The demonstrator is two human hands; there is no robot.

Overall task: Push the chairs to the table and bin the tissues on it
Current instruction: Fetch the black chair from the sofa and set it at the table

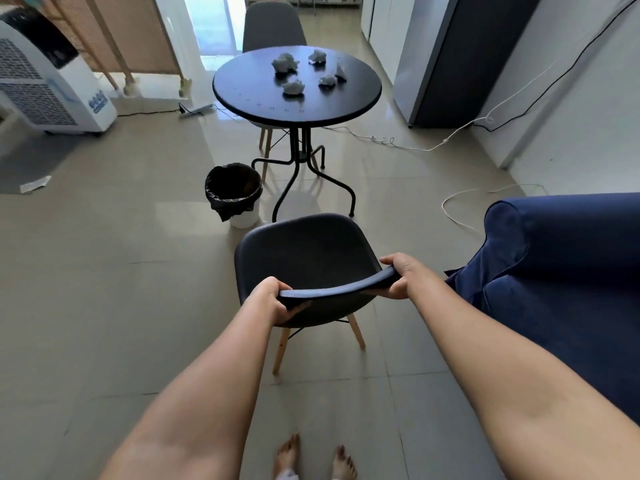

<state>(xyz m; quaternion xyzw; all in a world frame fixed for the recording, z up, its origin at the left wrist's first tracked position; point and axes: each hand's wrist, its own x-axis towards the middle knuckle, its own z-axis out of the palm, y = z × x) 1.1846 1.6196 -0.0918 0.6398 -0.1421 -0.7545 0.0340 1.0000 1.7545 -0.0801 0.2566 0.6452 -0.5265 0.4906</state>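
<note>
A dark shell chair (304, 251) with wooden legs stands in front of me, a short way from the round black table (360, 105). My left hand (273, 299) grips the left end of its backrest rim, and my right hand (401, 275) grips the right end. Several crumpled white tissues (293, 87) lie on the tabletop. A second grey chair (273, 26) stands at the table's far side. A white bin with a black liner (233, 195) sits on the floor, left of the table's legs.
A blue sofa arm (561, 258) is close on my right. A white air cooler (52, 81) stands at far left. Cables (450, 209) trail across the tiled floor to the right of the table. A tall grey cabinet (450, 57) stands at right.
</note>
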